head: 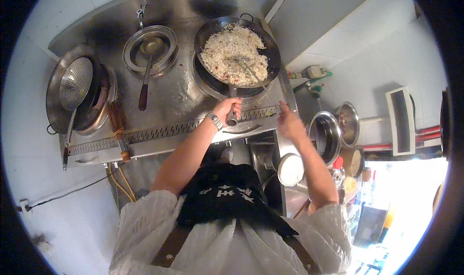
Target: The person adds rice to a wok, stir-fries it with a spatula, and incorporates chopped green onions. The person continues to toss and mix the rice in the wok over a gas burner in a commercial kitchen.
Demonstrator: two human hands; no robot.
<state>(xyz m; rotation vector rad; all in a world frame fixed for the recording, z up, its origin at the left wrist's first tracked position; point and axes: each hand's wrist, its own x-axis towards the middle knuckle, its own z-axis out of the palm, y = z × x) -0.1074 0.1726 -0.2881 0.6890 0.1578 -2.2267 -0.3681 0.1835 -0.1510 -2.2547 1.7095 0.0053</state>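
Observation:
My left hand [227, 111] grips the tubular handle [232, 121] of a black wok [272, 63] on the right-hand burner. A large heap of rice [232, 52] with small red bits fills much of the wok. In my right hand [290, 124], blurred by motion, is the thin handle of a wok ladle [256, 77]. The ladle's head rests in the rice, partly buried, so its exact shape is hard to tell.
Left on the steel range [181, 94], a perforated skimmer [77, 80] lies over another wok [54, 94], beside a bamboo brush [117, 126]. A second ladle [146, 77] rests in a round pot [130, 63]. Steel bowls [339, 130] and a white lid [291, 170] stand at right.

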